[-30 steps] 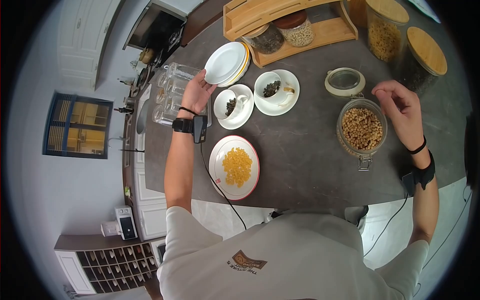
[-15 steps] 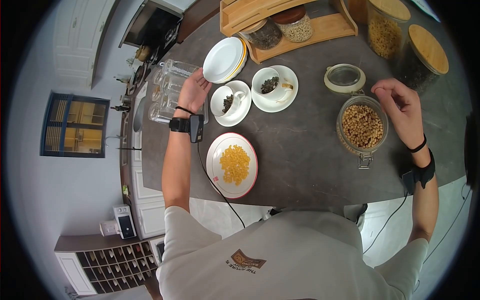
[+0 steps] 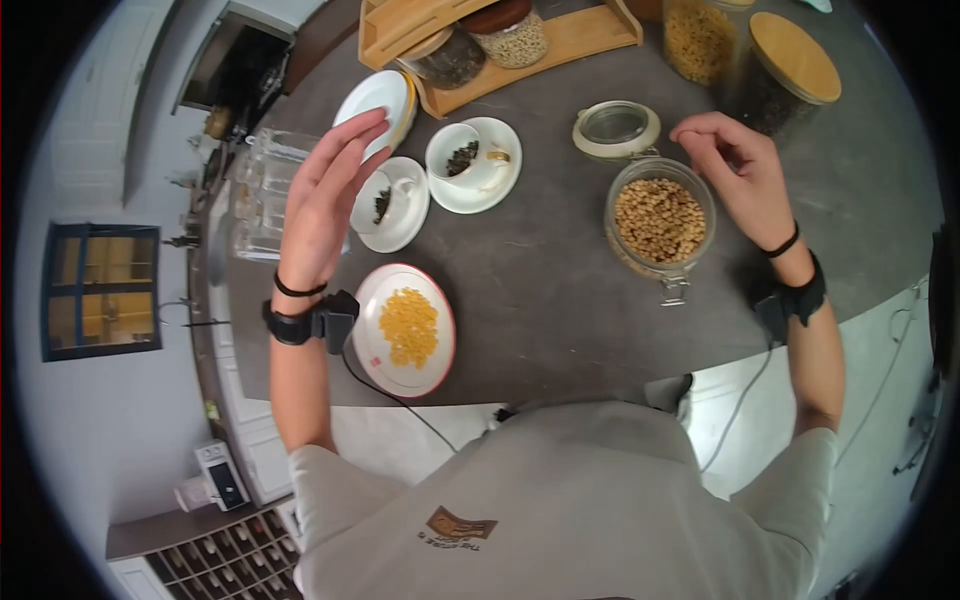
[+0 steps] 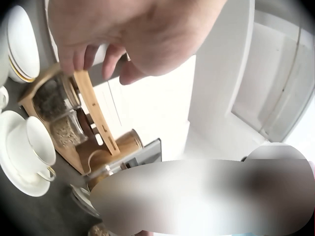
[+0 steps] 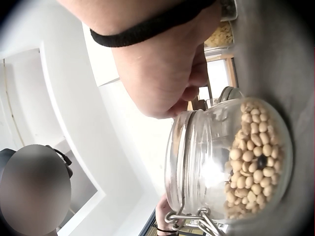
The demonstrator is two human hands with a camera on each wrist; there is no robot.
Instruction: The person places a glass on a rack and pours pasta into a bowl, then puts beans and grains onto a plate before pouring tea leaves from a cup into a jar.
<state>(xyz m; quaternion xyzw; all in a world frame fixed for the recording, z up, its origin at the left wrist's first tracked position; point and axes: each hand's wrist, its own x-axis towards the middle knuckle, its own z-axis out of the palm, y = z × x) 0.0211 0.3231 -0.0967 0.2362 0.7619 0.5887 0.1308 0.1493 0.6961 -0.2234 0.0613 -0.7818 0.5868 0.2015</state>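
My left hand [image 3: 325,205] is raised over the left side of the counter, fingers stretched out with nothing in them. In the head view it overlaps the stacked plates [image 3: 365,95] and a white cup [image 3: 369,195] of dark dried leaves. The right hand [image 3: 742,180] is beside the rim of an open clip-top glass jar [image 3: 633,258], its fingers loosely bent and no object visible in them. Pale soybeans [image 5: 253,162] fill part of the jar, with a dark bean among them. The jar's hinged lid [image 3: 616,128] lies tipped back behind it.
A red-rimmed plate [image 3: 372,310] bears yellow pasta [image 3: 410,328]. Another cup [image 3: 440,150] of dark leaves stands on a saucer [image 3: 480,196]. Behind are a wooden rack [image 3: 545,75] with jars and a tall wooden-lidded jar [image 3: 790,60]. Glass jars [image 3: 265,190] line the left edge.
The left hand has left the stacked plates, rising and coming back towards the body. The head view has swung, shifting the counter left. My right hand stays beside the jar.
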